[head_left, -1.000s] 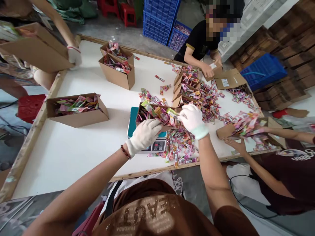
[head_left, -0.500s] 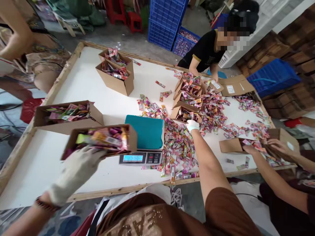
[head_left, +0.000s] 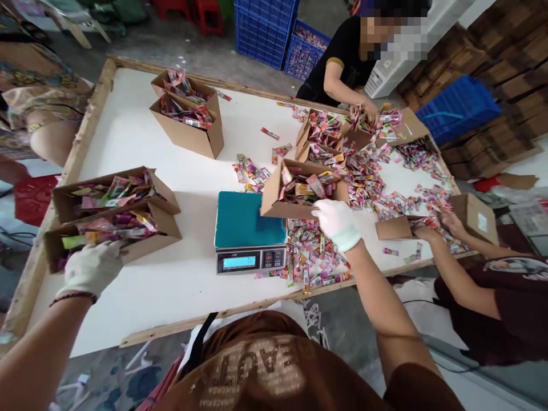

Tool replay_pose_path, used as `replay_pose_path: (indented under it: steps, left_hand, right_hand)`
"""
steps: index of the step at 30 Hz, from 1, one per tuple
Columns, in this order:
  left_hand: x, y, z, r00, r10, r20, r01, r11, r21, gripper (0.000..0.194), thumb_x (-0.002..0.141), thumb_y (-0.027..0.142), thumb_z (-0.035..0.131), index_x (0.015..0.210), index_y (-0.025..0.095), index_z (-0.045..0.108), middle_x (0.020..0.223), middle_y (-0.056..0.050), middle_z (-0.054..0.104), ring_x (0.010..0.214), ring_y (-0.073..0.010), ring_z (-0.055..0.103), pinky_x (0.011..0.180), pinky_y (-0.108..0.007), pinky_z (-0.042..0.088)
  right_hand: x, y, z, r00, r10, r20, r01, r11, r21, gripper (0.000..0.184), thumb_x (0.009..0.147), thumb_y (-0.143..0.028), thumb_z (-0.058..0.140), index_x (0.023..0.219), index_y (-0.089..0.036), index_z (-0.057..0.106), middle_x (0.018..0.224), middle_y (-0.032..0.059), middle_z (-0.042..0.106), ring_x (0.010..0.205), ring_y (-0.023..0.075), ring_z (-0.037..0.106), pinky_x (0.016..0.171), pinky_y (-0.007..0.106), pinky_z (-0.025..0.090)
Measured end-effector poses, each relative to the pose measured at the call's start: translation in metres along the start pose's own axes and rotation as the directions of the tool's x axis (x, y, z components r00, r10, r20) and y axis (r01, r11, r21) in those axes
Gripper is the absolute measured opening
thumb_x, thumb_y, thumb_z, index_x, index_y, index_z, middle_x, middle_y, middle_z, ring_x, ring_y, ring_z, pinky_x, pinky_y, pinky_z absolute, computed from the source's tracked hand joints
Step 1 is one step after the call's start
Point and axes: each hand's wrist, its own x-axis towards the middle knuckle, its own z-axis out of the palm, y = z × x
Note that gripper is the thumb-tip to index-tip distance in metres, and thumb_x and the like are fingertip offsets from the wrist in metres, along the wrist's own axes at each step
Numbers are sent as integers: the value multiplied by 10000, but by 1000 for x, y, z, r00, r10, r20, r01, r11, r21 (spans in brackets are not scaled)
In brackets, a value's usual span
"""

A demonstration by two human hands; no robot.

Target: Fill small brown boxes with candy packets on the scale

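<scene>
My left hand [head_left: 91,268], in a white glove, grips the near edge of a cardboard box full of coloured sachets [head_left: 112,234] that rests on the white table [head_left: 171,285] beside another filled box [head_left: 111,191]. My gloved right hand [head_left: 337,222] holds a second sachet-filled cardboard box [head_left: 299,194] tilted just above the right edge of the teal weighing scale [head_left: 244,231]. The scale's pan is bare and its display is lit. Loose sachets [head_left: 317,251] lie heaped right of the scale.
Two filled boxes [head_left: 188,117] stand at the far left of the table. A person in black [head_left: 346,63] handles sachets at the far side, and another person's hands [head_left: 445,225] hold a box at the right. Blue crates [head_left: 265,28] stand behind.
My left hand carried the filled box off the scale and set it down at the left beside the other box. My right hand reached into the pile and lifted another filled box toward the scale.
</scene>
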Motion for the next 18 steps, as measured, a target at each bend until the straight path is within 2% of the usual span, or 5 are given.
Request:
replay_pose_path:
  steps: [4,8,11,14,18]
  left_hand:
    - [4,10,-24,996,-17,84,0,980,200,502,979,335,302,1203,103,687,1095,-192,717,892,-269,606,823,-348,449]
    - [-35,28,-38,974,39,-224,-15,994,107,486,1014,441,390,1292,127,636,1297,-197,654,1135,-346,588,972,-459,455]
    - [-72,45,-22,937,61,-345,-107,987,-116,439,1007,442,486,1298,143,624,1396,-172,634,1235,-316,580,1080,-455,444]
    - [-102,60,15,955,53,-293,-156,928,-338,421,1001,432,507,1266,130,632,1402,-187,641,1269,-311,600,1125,-460,459]
    - [-135,84,68,985,68,-159,-141,847,-512,444,955,453,517,1220,130,666,1341,-196,680,1222,-323,652,1097,-468,521]
  right_hand:
    - [7,-82,20,979,-125,159,119,992,47,198,1031,-261,567,1059,-202,754,1070,89,792,983,252,722,789,354,421]
    - [10,-114,41,956,-210,205,188,974,122,209,997,-157,578,1123,-187,742,1175,105,766,1069,274,721,899,391,483]
    - [-12,-85,44,967,-219,-128,251,906,342,255,967,-233,682,1219,-207,710,1402,127,676,1293,290,634,1093,443,473]
    - [-47,-34,61,928,93,-361,144,804,577,309,1000,-372,627,1258,-206,664,1362,154,675,1294,280,628,1130,452,480]
    - [-94,-3,129,892,427,146,-435,726,533,412,986,-409,550,1327,-187,615,1301,176,684,1204,285,665,1034,422,528]
